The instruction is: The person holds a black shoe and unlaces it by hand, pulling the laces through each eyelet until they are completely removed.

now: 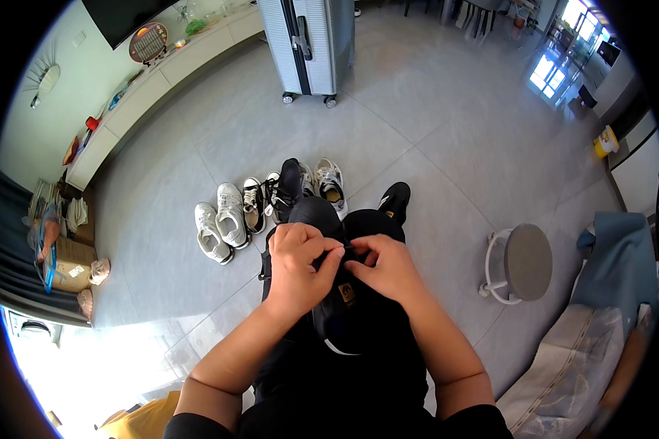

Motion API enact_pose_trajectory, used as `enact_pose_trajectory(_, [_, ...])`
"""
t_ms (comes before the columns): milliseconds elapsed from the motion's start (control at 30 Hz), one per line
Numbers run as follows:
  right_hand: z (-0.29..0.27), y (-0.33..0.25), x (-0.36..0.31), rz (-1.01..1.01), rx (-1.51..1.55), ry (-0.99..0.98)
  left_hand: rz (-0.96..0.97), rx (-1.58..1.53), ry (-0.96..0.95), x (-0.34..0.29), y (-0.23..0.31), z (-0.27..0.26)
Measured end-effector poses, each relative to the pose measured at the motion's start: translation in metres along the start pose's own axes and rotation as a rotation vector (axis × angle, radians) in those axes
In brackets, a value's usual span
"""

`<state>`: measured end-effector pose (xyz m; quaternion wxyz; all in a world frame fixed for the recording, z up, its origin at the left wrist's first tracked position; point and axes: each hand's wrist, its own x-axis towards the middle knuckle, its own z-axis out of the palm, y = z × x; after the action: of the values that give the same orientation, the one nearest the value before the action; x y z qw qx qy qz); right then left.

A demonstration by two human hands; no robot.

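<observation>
Both hands — left (298,260), right (385,265) — grip pinched together on black shoe (337,307) laces; sneakers (231,216) beyond.

A black fabric sneaker (334,293) sits on the person's lap, a row of white and black sneakers (267,205) on the floor ahead, a ribbed silver suitcase (307,44) beyond them, a round grey stool (523,262) to the right.

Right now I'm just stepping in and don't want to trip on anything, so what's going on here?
A person is sitting with a black shoe on their lap, both hands pinching its laces: left hand, right hand. On the tiled floor just ahead stands a row of shoes, white and black. A grey suitcase stands further off, and a round stool is to the right.
</observation>
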<state>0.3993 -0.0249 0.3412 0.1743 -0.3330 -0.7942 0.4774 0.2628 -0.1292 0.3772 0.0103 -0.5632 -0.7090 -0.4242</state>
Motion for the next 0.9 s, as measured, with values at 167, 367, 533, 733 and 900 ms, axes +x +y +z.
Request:
enact_pose_trajectory(167, [0.007, 0.012, -0.015, 0.019, 0.267, 0.103, -0.001, 0.121, 0.009, -0.013, 0.003, 0.011])
enact_pose_trajectory(367, [-0.007, -0.003, -0.031, 0.194, 0.516, 0.063, -0.004, 0.067, -0.002, -0.014, 0.009, 0.012])
enact_pose_trajectory(533, [-0.005, -0.001, -0.031, 0.206, 0.565, 0.083, -0.045, 0.068, 0.024, -0.013, 0.007, 0.020])
enact_pose_trajectory(733, [0.000, -0.005, -0.030, 0.231, 0.587, 0.113, -0.075, 0.063, 0.073, -0.015, 0.005, 0.021])
enact_pose_trajectory(900, [0.005, -0.007, -0.029, 0.233, 0.570, 0.125, -0.080, 0.083, 0.110, -0.017, -0.002, 0.021])
